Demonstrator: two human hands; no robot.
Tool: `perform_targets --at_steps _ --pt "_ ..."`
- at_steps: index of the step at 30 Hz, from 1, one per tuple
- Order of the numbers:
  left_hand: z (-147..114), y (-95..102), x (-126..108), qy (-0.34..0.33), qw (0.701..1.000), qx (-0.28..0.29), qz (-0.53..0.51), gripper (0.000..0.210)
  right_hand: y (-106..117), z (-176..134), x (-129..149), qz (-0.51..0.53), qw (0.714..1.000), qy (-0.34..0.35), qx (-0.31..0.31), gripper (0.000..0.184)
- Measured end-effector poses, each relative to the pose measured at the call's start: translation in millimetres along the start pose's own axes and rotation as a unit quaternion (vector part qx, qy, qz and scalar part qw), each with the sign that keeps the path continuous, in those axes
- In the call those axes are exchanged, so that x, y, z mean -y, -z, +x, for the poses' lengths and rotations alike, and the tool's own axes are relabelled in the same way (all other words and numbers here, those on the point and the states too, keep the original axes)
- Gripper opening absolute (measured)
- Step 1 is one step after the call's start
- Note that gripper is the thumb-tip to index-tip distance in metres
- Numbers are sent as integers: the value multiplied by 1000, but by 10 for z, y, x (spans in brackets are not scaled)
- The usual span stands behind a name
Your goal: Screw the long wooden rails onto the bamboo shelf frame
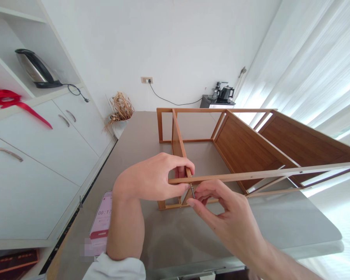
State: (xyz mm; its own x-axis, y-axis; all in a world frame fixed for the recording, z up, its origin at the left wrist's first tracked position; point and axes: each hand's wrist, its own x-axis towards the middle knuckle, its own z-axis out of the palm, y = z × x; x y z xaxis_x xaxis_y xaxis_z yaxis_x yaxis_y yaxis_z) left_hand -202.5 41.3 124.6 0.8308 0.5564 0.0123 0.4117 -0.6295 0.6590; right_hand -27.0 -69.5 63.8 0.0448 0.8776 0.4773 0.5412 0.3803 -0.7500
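Note:
A wooden shelf rack lies on its side on the grey table, its slatless brown panels standing between the rails. My left hand is closed around the near rail where the leftmost panel meets it, fingers over the panel's edge and thumb below the rail. Just under that joint, my right hand pinches a small metal screw between thumb and fingers. The screw's upper end is at the rail by my left thumb; how deep it sits, if at all, I cannot tell.
A phone showing a timer lies left of my forearm. The grey table reaches to the wall side. Dried plants stand at its far left corner. White cabinets with a kettle line the left; curtains hang right.

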Motion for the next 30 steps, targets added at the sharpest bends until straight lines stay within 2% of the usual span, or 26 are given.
perform_targets --at_steps 2,6,13,17,21,24,30 --pt "0 1 2 -2 1000 -1 1 22 -30 -2 -9 29 999 -38 27 6" --pt "2 -1 10 -3 1000 -1 -2 22 -64 -6 -26 72 993 -69 69 15" --pt "1 6 18 -2 1000 1 2 22 -113 -41 -54 102 990 -73 62 18" --pt "1 5 14 -5 1000 -4 6 23 -135 -65 -72 68 997 -14 40 12" --pt "4 -4 13 -4 1000 -4 5 23 -131 -91 -110 8 992 124 0 8" --pt "8 -9 18 -10 1000 -7 6 22 -67 -97 -162 -33 977 208 4 13" --pt "11 -12 32 -15 1000 -6 8 22 163 -31 -208 -104 969 212 66 13"
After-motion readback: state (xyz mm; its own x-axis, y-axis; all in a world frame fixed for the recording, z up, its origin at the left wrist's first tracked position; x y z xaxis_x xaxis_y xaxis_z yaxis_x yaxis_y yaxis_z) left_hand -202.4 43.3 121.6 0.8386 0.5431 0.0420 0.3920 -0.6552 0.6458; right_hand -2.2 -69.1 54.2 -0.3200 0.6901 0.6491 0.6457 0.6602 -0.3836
